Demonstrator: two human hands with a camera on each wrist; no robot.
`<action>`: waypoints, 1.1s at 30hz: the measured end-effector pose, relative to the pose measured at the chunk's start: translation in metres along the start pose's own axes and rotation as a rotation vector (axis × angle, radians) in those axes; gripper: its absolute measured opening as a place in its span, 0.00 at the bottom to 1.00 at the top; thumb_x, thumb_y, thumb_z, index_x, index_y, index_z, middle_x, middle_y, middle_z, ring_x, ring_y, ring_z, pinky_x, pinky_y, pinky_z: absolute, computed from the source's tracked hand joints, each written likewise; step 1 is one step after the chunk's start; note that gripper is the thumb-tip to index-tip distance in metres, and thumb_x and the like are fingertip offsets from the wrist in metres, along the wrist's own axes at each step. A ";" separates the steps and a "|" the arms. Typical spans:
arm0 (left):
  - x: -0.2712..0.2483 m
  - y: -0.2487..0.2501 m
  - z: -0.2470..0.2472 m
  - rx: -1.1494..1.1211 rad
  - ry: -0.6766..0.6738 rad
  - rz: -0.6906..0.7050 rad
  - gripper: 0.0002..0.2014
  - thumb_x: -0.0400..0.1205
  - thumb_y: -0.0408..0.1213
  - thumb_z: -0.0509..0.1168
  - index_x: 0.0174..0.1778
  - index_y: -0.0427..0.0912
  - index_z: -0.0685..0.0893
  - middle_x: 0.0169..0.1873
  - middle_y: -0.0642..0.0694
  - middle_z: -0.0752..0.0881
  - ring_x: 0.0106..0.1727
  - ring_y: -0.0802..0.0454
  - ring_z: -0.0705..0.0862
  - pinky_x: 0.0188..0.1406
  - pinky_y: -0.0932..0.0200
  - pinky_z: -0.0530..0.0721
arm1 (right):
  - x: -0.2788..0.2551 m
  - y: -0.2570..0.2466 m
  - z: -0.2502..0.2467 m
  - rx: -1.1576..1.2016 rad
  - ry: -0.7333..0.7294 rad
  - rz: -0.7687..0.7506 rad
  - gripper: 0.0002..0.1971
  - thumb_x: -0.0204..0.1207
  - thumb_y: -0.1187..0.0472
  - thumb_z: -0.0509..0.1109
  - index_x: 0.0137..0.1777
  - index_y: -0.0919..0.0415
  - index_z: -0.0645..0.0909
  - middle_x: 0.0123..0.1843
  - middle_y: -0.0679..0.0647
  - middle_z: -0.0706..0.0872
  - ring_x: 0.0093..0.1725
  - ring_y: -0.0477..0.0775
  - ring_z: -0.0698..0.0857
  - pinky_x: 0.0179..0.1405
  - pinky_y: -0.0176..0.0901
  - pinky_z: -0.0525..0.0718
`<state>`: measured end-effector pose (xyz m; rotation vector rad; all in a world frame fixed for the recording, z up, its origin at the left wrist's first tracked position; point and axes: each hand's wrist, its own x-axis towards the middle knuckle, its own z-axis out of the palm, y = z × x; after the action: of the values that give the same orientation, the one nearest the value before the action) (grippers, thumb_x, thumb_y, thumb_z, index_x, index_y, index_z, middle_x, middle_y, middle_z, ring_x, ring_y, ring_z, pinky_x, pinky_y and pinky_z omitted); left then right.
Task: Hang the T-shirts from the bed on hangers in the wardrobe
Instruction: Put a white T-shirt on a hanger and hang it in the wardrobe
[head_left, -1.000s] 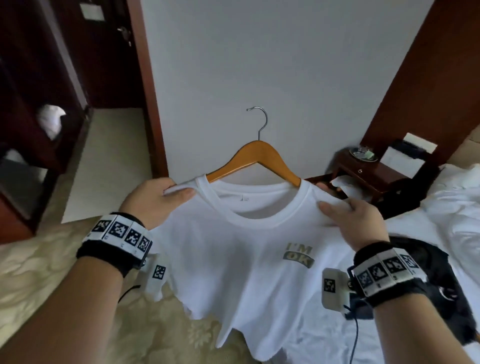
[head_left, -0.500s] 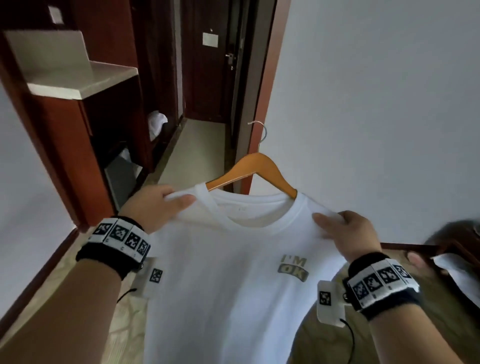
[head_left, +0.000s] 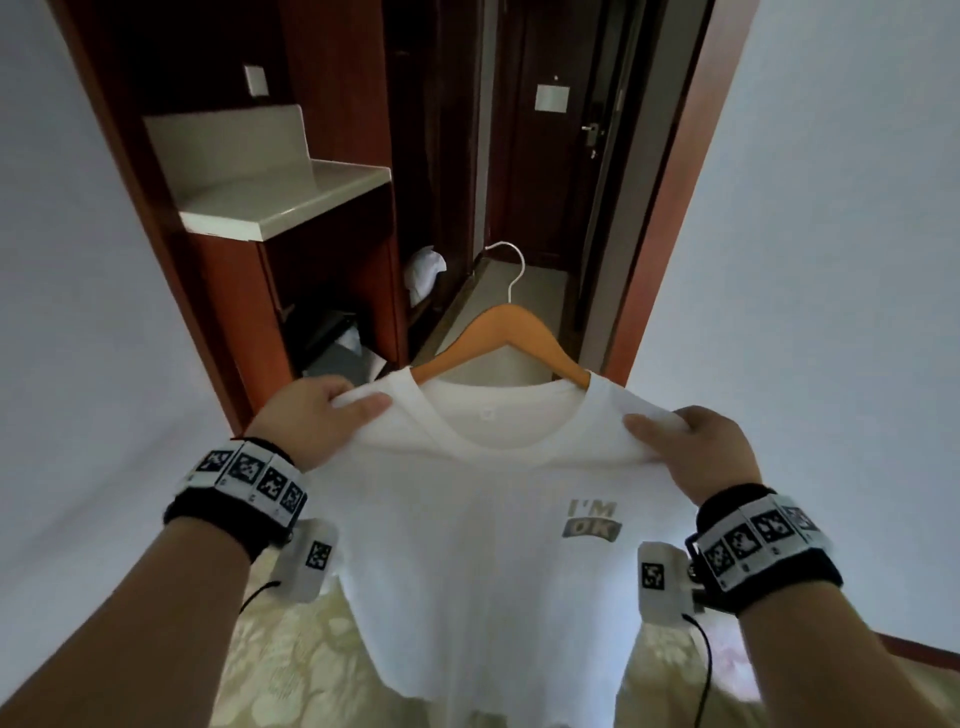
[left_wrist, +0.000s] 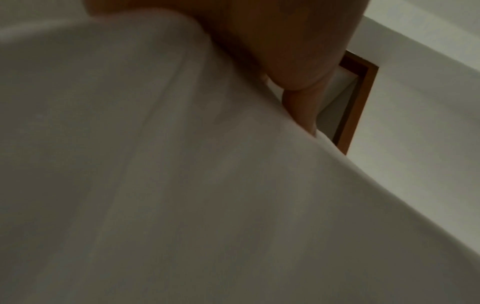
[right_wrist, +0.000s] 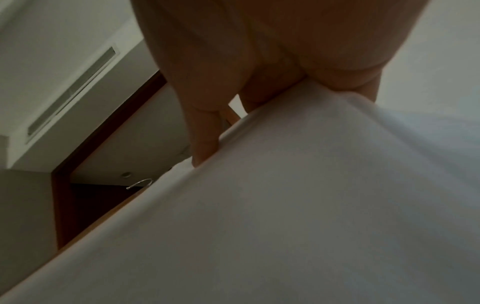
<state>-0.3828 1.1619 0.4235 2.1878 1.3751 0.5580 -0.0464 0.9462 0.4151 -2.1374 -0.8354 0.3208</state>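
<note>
So right now the white T-shirt (head_left: 483, 545) with the "I'M OK" print is already threaded onto the wooden hanger (head_left: 501, 338) and being carried in the air toward the dark wooden wardrobe (head_left: 322, 171) ahead on the left. The left hand (head_left: 317, 421) pinches one shoulder of the shirt, thumb on top and fingers curled underneath, and the right hand (head_left: 701, 452) grips the other shoulder the same way. Both wrist views mostly show white fabric with fingers wrapped into it, so that matches.

My take on doing this bit well: the hands are holding cloth over the hanger arms, and I can't tell if they're actually clamping the wood underneath. If they're only on fabric, the hanger can tip or slide out of the neck. I'd squeeze through the cloth onto the arms so shirt and hanger move as one piece.

The metal hook (head_left: 511, 267) is sticking up and pointing away from the body, which is handy, but you can't hook a rail with both hands out at the shoulders. I'd guess the smart move is to shift one hand to the hanger neck just below the hook once close, and let the other steady the shirt. The rail itself isn't visible from here, so look for it first. Keep the hem off the patterned carpet (head_left: 311, 670) too.
</note>
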 end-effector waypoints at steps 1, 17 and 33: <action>0.013 0.005 -0.001 0.001 0.020 -0.023 0.24 0.81 0.65 0.67 0.39 0.46 0.86 0.35 0.46 0.89 0.40 0.47 0.87 0.46 0.48 0.85 | 0.024 -0.007 0.002 -0.009 -0.016 -0.028 0.20 0.75 0.40 0.77 0.45 0.59 0.84 0.40 0.52 0.86 0.41 0.54 0.83 0.40 0.48 0.76; 0.259 -0.060 0.021 -0.042 0.117 -0.235 0.24 0.79 0.68 0.67 0.36 0.49 0.85 0.33 0.50 0.88 0.39 0.50 0.85 0.37 0.54 0.78 | 0.308 -0.090 0.155 -0.049 -0.204 -0.109 0.28 0.75 0.36 0.75 0.62 0.59 0.83 0.53 0.55 0.88 0.51 0.60 0.85 0.54 0.53 0.82; 0.628 -0.078 0.056 -0.012 -0.016 -0.163 0.25 0.79 0.68 0.68 0.36 0.46 0.83 0.33 0.46 0.86 0.37 0.48 0.84 0.38 0.53 0.75 | 0.598 -0.151 0.266 0.085 -0.172 0.044 0.19 0.74 0.43 0.80 0.50 0.57 0.83 0.47 0.56 0.88 0.45 0.58 0.87 0.53 0.56 0.86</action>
<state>-0.1500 1.7511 0.3824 2.0424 1.5210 0.4861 0.2053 1.5686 0.3881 -2.0723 -0.8570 0.5601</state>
